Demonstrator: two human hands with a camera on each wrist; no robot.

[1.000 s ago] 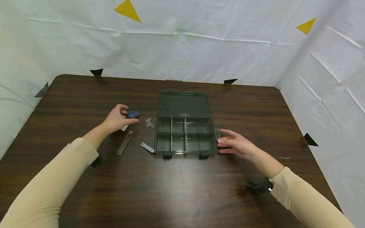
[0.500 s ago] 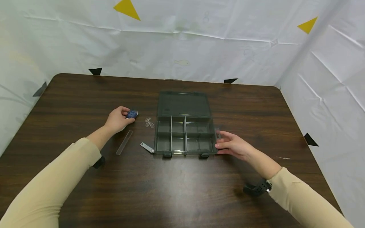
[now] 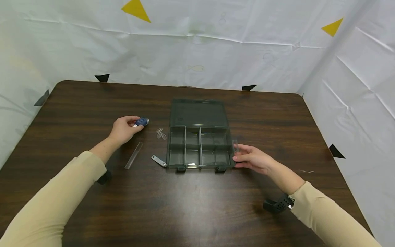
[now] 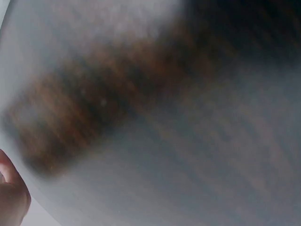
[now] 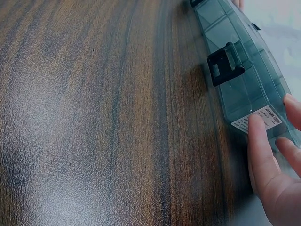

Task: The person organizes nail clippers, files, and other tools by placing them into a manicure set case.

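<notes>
The left wrist view is a blur of brown bench (image 4: 155,117); only a bit of the left hand (image 4: 10,195) shows at its lower left edge, cut off. In the head view the blue thing (image 3: 141,121) at the left fingers (image 3: 131,120) is too small to name. In the right wrist view the box (image 5: 244,66) and the right fingers (image 5: 261,150) touching its label run off the right edge.
</notes>
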